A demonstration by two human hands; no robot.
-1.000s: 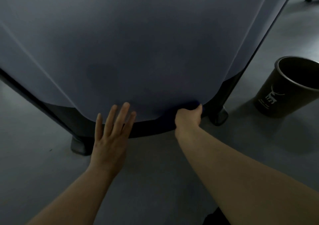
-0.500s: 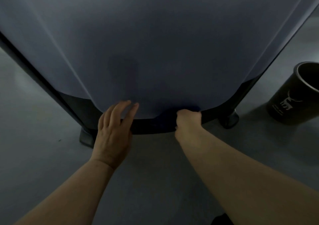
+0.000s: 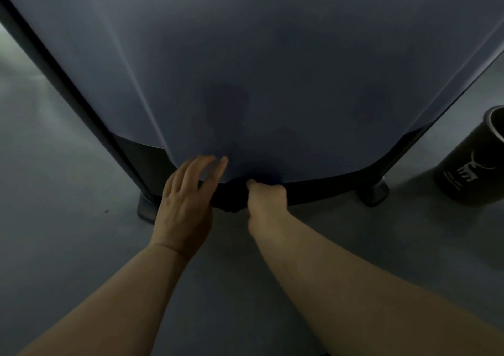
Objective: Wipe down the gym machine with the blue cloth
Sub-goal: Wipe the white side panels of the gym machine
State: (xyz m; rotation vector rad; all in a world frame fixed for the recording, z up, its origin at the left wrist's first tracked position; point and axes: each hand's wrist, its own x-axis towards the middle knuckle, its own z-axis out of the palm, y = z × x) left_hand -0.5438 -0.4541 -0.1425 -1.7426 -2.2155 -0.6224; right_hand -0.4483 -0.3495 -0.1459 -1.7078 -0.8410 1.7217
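The gym machine's big grey-blue panel (image 3: 272, 69) fills the upper view, and a black frame (image 3: 327, 189) runs along its curved bottom edge. My right hand (image 3: 268, 200) grips the dark blue cloth (image 3: 266, 176) in a fist against that bottom edge. Only a small part of the cloth shows above my knuckles. My left hand (image 3: 188, 200) rests just to the left on the panel's lower edge, its fingers nearly straight and touching the surface.
The machine stands on a grey floor on two black feet, one at the left (image 3: 147, 211) and one at the right (image 3: 373, 194). A black bin (image 3: 469, 170) with a white logo stands on the floor at the right edge.
My right hand has slid left along the bottom edge with the cloth, ending close to my left hand. My left hand has stayed on the panel's edge with its fingers less spread.
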